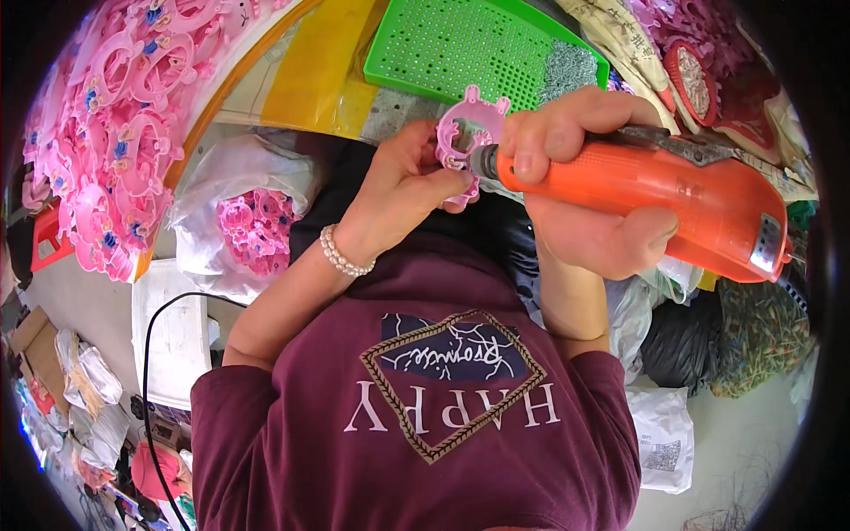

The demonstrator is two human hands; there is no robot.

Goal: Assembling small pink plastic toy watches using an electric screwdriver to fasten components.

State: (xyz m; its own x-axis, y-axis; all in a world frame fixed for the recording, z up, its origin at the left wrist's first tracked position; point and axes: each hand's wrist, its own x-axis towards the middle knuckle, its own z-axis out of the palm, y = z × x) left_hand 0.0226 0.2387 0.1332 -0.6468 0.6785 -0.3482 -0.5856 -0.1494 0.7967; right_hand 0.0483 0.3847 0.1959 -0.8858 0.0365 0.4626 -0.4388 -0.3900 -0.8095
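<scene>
1. Part location: the pink frame is in front of the person's chest, just short of the green tray on the desk.
2. Left hand: fingers pinch the frame.
3. Right hand: fingers wrap the orange power screwdriver; its tip is at the frame. Contact cannot be confirmed.
4. Progress: fastening of this frame appears under way, not complete.
5. Supply: small metal screws remain in the tray's right end.
6. Other pieces: pink pieces fill a plastic bag; a pink heap carries blue parts. Whether either is finished cannot be told.
</scene>
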